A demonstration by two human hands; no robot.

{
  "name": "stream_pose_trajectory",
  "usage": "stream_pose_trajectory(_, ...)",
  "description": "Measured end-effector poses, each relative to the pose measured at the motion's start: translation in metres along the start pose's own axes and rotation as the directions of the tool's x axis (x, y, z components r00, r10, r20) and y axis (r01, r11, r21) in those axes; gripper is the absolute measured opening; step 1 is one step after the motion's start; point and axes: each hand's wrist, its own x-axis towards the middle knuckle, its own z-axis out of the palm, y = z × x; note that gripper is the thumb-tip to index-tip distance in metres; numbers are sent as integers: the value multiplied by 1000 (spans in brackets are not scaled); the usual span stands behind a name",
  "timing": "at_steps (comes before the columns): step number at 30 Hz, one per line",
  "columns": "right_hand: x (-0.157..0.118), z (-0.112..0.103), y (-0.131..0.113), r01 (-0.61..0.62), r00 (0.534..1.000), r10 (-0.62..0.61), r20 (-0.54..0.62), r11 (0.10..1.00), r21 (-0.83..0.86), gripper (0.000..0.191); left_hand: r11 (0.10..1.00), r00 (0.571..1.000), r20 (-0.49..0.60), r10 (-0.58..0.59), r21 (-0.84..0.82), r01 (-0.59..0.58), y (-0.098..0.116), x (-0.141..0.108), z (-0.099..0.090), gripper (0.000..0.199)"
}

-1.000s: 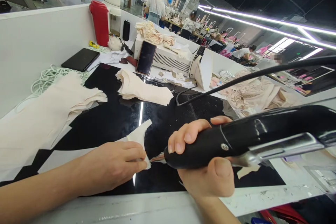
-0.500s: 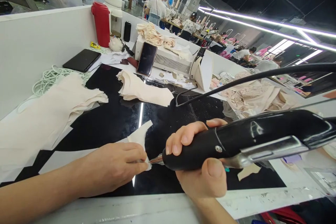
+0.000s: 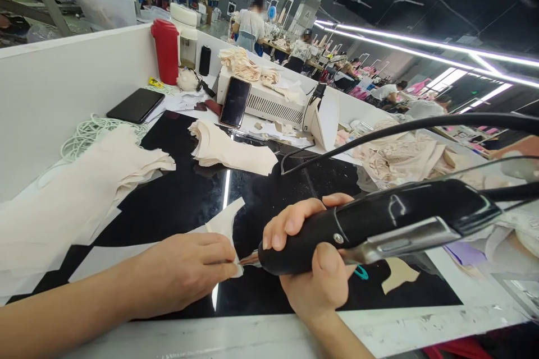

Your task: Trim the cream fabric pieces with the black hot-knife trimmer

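Between its thumb and fingers, my left hand (image 3: 191, 269) pinches a small curved piece of cream fabric (image 3: 227, 221) above the glossy black board (image 3: 177, 207). My right hand (image 3: 309, 258) is wrapped round a black corded handheld tool (image 3: 400, 216), apparently an ultrasonic welding gun, with a silver lever along its underside. The tool's slim metal tip (image 3: 250, 258) points left and meets the fabric edge at my left fingertips; the exact contact spot is partly hidden. White sheet material (image 3: 113, 261) lies under my left forearm.
Cream fabric stacks lie left (image 3: 88, 179) and at the board's back (image 3: 233, 148). Behind stand a phone (image 3: 234, 102), a vented box (image 3: 273, 109) and a red container (image 3: 165, 53). A black cable (image 3: 379, 129) arches over the right side. A fabric scrap (image 3: 398, 275) lies front right.
The tool's rear end has swung slightly left and down, and my right thumb has shifted left along it. My left hand keeps its pinch on the fabric. The view has shifted slightly.
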Motion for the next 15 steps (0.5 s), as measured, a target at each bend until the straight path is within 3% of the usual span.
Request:
stream_pose_trajectory(6, -1, -3, -1, -5, 1000, 5, -2, 1000, -7, 40, 998, 996, -72, -60, -2, 60, -10, 4, -16, 28)
stream_pose_trajectory(15, -4, -6, -6, -3, 1000, 3, 1, 998, -56, 37, 1000, 996, 87, 7, 26, -10, -26, 15, -16, 26)
